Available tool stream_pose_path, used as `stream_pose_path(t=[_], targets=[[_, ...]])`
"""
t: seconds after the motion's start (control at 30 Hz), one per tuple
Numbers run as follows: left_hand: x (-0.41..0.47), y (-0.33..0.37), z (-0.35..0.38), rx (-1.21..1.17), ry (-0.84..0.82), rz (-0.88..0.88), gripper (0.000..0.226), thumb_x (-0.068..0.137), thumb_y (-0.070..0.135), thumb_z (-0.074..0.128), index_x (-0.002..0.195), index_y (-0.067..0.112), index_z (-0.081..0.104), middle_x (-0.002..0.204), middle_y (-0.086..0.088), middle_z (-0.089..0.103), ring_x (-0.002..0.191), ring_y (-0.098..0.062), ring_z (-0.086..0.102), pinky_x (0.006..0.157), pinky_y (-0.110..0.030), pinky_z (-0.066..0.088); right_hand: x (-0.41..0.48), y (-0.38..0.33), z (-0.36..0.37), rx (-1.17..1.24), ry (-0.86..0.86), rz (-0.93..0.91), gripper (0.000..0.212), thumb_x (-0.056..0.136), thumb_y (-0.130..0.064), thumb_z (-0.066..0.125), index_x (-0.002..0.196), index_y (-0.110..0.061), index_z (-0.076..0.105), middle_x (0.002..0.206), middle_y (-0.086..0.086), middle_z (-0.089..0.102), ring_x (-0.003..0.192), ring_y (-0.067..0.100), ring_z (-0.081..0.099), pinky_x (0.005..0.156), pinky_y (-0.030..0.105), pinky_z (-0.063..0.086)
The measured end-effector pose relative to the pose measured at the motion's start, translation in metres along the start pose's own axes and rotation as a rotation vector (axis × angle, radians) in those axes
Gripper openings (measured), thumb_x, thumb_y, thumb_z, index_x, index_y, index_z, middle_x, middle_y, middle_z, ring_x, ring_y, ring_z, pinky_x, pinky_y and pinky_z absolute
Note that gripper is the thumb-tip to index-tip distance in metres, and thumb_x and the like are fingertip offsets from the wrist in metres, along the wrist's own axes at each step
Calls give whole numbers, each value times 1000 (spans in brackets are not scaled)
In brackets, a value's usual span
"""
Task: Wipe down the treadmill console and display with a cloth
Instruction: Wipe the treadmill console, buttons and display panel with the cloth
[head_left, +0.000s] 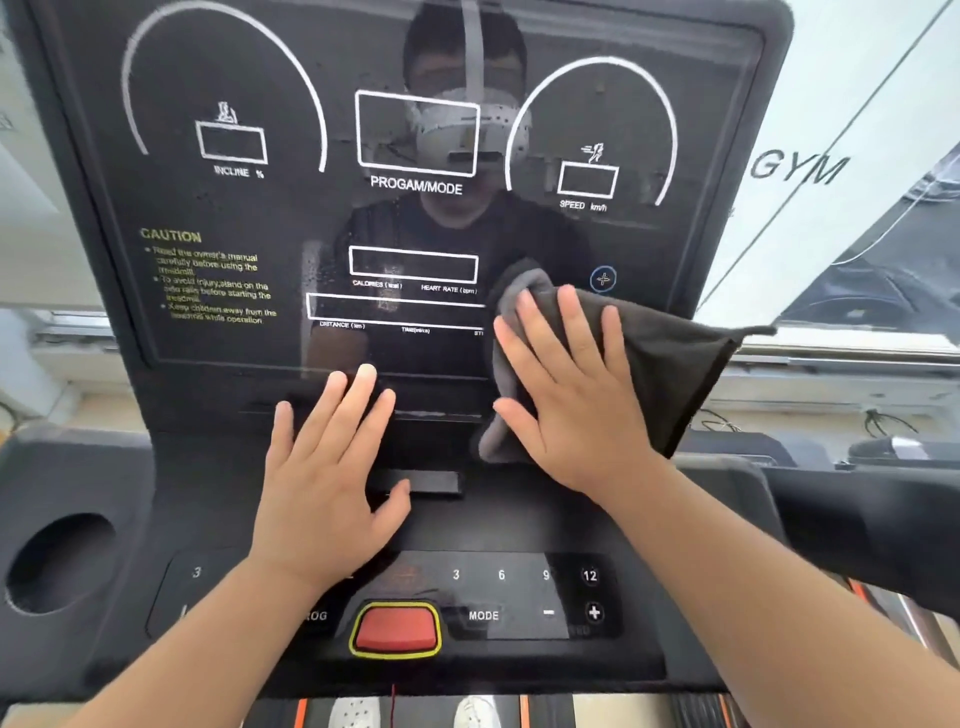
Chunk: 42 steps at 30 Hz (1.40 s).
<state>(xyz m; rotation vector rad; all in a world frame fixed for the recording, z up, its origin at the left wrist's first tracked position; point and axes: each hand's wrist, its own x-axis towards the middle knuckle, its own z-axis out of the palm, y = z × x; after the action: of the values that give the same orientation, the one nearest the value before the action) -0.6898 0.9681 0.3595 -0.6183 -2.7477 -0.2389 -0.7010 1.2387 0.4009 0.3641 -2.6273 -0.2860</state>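
My right hand (566, 395) lies flat, fingers spread, pressing the dark cloth (649, 364) against the lower right of the display (260, 208). My left hand (332, 467) rests open on the console (519, 519), holding nothing.

Risk: either palm slipping down onto the red stop button (396, 629) or MODE key (483, 616).

Legible: INCLINE %, PROGAM/MODE, SPEED km/h, CAUTION, CALORIES, HEART RATE, DISTANCE; GYM beyond.
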Motion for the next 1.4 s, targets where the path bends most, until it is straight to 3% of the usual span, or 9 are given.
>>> stream_pose_path(t=[0.1,0.2,0.33,0.43,0.6,0.8,1.07,1.3,1.4], targets=[[1,0,2,-8,27,7,81,79,50,56,151,16,44,166,-3,28,153,-25,25,119,-64,13,-29,17,11,-56,-20,39,65,99,-55,40,158,-32,28,168,0,20,156,34,6,121,66,-2],[1,-2,0,-10,37,13,79,80,50,55,150,16,47,165,-3,31,152,-25,27,120,-63,12,-1,42,1,-72,27,189,66,96,-55,45,156,-32,30,166,10,22,154,45,9,115,77,2],[1,-2,-6,-5,26,28,77,80,51,54,148,15,50,164,-3,33,151,-25,30,120,-62,13,64,54,-32,-65,101,443,87,90,-73,44,162,-29,21,170,21,12,153,55,6,114,80,5],[3,-1,-11,9,23,34,73,80,50,56,144,14,54,162,-6,38,149,-27,34,120,-61,18,92,45,-47,-61,128,513,100,84,-84,41,164,-29,15,170,22,7,153,55,3,114,81,3],[13,7,-18,-18,147,30,67,76,49,62,133,13,64,151,-14,50,142,-37,42,118,-58,25,79,15,-33,-49,84,357,109,78,-89,46,163,-28,17,171,20,7,154,51,1,116,77,-1],[44,16,-36,-1,210,23,81,74,50,68,146,18,52,162,-14,35,149,-39,31,120,-62,17,25,21,-3,-94,86,117,96,78,-82,58,156,-31,36,167,14,26,154,47,12,115,79,4],[58,14,-41,39,145,8,76,75,51,66,145,24,55,162,-12,36,145,-37,38,117,-60,22,78,82,-50,-61,144,431,105,78,-82,50,162,-26,19,170,21,7,154,52,1,119,74,2],[57,12,-42,66,100,-4,77,76,51,63,148,27,50,163,-10,33,148,-35,35,117,-63,22,125,65,-71,-59,159,492,108,82,-88,37,164,-25,7,170,25,0,153,54,-2,118,75,2],[56,11,-41,79,92,-6,78,76,51,62,149,26,49,163,-10,33,148,-35,34,116,-64,21,105,39,-53,-49,125,402,110,81,-88,39,164,-22,10,169,26,2,153,55,-2,118,75,0]])
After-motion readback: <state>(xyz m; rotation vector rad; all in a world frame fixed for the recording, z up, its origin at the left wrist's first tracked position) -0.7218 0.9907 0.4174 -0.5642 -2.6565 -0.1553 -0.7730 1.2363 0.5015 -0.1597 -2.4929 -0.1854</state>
